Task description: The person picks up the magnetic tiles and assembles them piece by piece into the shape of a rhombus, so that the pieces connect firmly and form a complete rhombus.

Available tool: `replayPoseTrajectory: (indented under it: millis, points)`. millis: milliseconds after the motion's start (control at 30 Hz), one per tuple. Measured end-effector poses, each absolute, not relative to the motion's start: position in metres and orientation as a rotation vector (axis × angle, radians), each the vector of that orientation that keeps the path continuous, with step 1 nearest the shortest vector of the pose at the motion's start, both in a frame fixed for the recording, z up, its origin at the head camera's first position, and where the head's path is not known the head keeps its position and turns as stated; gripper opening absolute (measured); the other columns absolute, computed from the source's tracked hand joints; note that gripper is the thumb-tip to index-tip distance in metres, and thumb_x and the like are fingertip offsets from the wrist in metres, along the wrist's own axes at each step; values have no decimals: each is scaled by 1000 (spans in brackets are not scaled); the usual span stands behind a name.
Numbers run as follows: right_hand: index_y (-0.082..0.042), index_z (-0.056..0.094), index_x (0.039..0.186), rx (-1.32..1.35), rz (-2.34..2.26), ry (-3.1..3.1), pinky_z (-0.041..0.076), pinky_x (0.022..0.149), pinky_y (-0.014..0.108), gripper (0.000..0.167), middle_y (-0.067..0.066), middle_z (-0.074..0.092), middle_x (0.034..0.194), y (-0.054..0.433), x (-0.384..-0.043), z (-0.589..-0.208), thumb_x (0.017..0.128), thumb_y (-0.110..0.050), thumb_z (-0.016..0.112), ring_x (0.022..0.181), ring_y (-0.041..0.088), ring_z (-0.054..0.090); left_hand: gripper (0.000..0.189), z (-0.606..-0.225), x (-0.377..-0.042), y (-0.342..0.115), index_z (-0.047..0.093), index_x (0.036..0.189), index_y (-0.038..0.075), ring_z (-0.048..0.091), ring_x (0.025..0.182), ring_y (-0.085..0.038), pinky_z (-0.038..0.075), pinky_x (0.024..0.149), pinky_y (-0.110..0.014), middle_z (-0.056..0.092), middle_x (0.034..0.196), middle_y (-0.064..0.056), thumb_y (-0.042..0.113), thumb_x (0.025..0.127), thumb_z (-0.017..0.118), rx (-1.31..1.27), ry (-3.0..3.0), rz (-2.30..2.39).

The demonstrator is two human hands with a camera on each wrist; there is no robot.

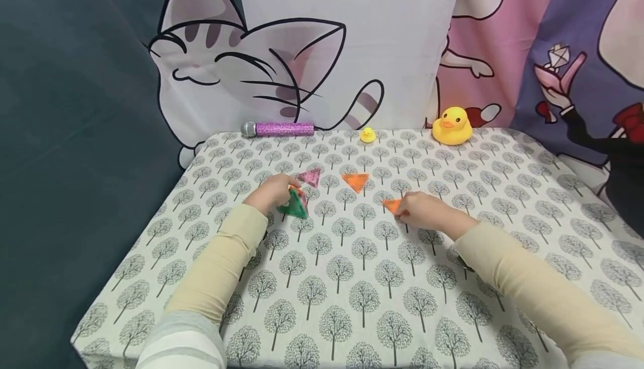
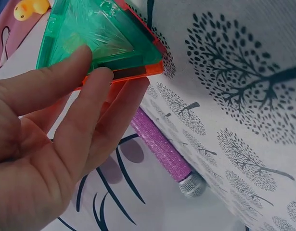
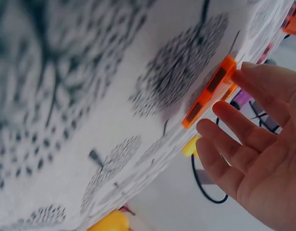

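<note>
My left hand (image 1: 271,192) holds a small cluster of see-through triangular magnetic tiles. A green triangle tile (image 2: 102,36) faces its wrist camera, with an orange tile (image 2: 138,71) and a pinkish-red edge just behind it. Thumb and fingertips grip the cluster's lower edge. To the right, my right hand (image 1: 425,211) pinches one corner of an orange triangle tile (image 3: 210,91), which is low over the cloth. A pink triangle tile (image 1: 311,177) lies just beyond the left hand. Another orange triangle tile (image 1: 356,181) lies flat between the two hands, slightly farther back.
A tree-print cloth (image 1: 339,296) covers the table. Along its back edge are a purple glitter microphone (image 1: 284,129), a small yellow duck (image 1: 368,135) and a larger yellow duck (image 1: 452,127). Behind hangs a cartoon cat curtain (image 1: 322,39).
</note>
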State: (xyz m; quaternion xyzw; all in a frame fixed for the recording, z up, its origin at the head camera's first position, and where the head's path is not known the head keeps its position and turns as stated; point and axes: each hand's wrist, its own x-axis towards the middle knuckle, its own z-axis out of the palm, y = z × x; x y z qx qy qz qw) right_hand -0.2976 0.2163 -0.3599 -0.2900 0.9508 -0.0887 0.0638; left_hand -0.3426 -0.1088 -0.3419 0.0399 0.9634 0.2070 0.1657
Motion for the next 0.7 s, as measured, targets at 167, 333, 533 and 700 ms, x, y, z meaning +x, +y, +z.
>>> replayPoseTrajectory:
  millis: [167, 333, 533, 700]
  points:
    - [-9, 68, 83, -1012, -318, 2805, 43, 54, 22, 11, -3, 58, 73, 206, -289, -362, 74, -4, 63, 58, 8, 46, 57, -336, -337, -102, 49, 123, 13, 48, 80, -22, 45, 58, -25, 41, 129, -12, -14, 73, 50, 160, 2819, 565]
    - [-14, 69, 81, -1099, -255, 2816, 40, 54, 19, 13, -8, 52, 71, 193, -280, -362, 74, -6, 63, 63, 7, 44, 55, -322, -327, -78, 47, 124, 8, 48, 93, -26, 44, 72, -33, 45, 124, -14, -10, 73, 55, 201, 2926, 606]
    - [-17, 66, 75, -1245, -206, 2805, 36, 51, 20, 7, -8, 44, 66, 179, -274, -364, 77, -10, 63, 63, 8, 39, 49, -324, -338, -45, 49, 122, 6, 47, 105, -26, 40, 88, -34, 49, 120, -12, -11, 76, 47, 254, 2954, 567]
    - [-11, 69, 90, -1291, -172, 2825, 36, 50, 19, 15, -5, 48, 68, 175, -271, -365, 77, -9, 65, 60, 7, 40, 29, -341, -364, -29, 54, 109, -4, 47, 105, -31, 40, 86, -43, 49, 117, -20, -3, 82, 46, 194, 2947, 454]
